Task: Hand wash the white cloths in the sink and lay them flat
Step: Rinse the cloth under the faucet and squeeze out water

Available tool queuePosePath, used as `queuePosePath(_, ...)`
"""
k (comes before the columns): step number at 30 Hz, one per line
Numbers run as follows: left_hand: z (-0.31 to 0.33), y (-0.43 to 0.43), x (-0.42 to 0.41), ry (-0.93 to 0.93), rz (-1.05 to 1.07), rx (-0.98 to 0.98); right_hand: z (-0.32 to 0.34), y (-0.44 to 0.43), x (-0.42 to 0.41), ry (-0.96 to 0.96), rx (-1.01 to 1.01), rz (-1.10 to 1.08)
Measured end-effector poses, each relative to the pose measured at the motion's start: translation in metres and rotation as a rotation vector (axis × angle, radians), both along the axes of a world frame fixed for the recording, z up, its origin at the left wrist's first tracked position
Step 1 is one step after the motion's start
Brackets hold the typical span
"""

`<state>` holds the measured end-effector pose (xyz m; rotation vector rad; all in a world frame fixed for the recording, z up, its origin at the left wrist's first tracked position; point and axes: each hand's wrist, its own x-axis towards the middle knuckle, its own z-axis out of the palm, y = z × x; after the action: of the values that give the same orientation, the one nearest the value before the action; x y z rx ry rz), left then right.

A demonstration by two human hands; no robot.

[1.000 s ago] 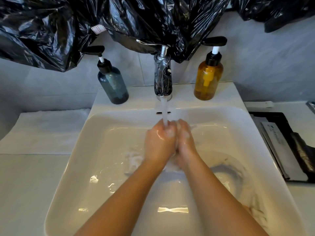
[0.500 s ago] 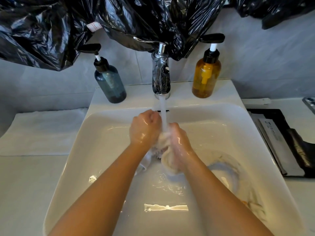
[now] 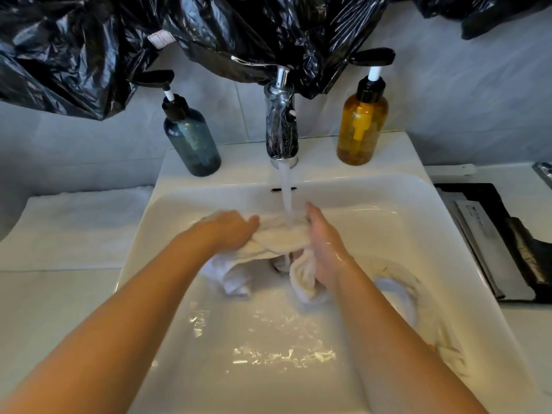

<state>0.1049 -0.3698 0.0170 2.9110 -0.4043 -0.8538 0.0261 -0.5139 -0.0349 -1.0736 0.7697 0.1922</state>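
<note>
A cloth (image 3: 280, 238) is held straight below the tap (image 3: 281, 127), where the stream (image 3: 286, 192) falls onto it. It is stretched between both hands above the bowl of the sink (image 3: 388, 162). The left hand (image 3: 231, 231), left of the tap's stream and blurred, is laid over the cloth with its fingers stretched out towards the stream. The right hand (image 3: 324, 243), just right of the stream, is set edge-on against the cloth, fingers straight and pointed towards the tap. Whether either thumb pinches the cloth from beneath cannot be told. Bunched ends of the cloth hang below each hand, over the drain (image 3: 276, 262) in front of the tap. A second cloth (image 3: 394, 289) is seen lying in the bowl, further forward and right of the tap. A blue bottle (image 3: 191, 141) is stood left of the tap, an amber bottle (image 3: 361, 127) right of it. A towel (image 3: 74, 228) is spread far left of the tap and a tray (image 3: 493, 243) is set far right. Black bags (image 3: 89, 40) are hung above it.
</note>
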Motion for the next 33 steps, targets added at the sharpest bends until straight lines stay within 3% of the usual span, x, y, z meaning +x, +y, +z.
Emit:
queuePosePath(3,0.009,0.011,-0.007,0.072,-0.034,0.127,-0.002,-0.001,0.003,0.047,-0.025,0.029)
queuePosePath(6,0.008,-0.015,-0.025,-0.070,0.019,-0.315,0.001,0.001,0.004,0.046,-0.028,0.040)
queuePosePath(8,-0.001,-0.033,-0.040,0.000,0.165,-0.590,0.003,-0.001,0.004,0.009,-0.051,-0.018)
queuePosePath(12,-0.014,-0.048,-0.046,-0.058,0.284,-0.477,0.000,-0.001,0.008,0.012,-0.216,-0.092)
queuePosePath(15,0.007,-0.049,-0.031,-0.046,0.404,-0.593,0.006,-0.004,0.001,0.012,-0.297,0.127)
queuePosePath(18,0.020,-0.035,-0.018,0.000,0.588,-0.829,0.019,-0.017,-0.011,-0.059,-0.243,0.426)
queuePosePath(20,0.020,-0.024,-0.020,0.033,0.584,-0.897,0.017,-0.029,-0.016,-0.103,-0.195,0.475)
queuePosePath(22,0.011,-0.019,-0.025,0.051,0.514,-0.869,0.012,-0.035,-0.013,-0.194,-0.212,0.357)
queuePosePath(24,0.004,-0.022,-0.037,-0.007,0.463,-0.821,0.008,-0.031,-0.009,-0.261,-0.212,0.102)
queuePosePath(27,0.000,-0.042,-0.071,-0.146,0.369,-0.942,0.003,-0.016,-0.001,-0.191,0.052,-0.097)
queuePosePath(29,-0.004,-0.055,-0.087,-0.200,0.293,-0.984,-0.001,-0.004,0.000,-0.157,0.118,-0.126)
queuePosePath(33,-0.018,-0.058,-0.056,-0.231,0.422,-0.921,0.004,0.008,0.001,-0.224,-0.070,-0.119)
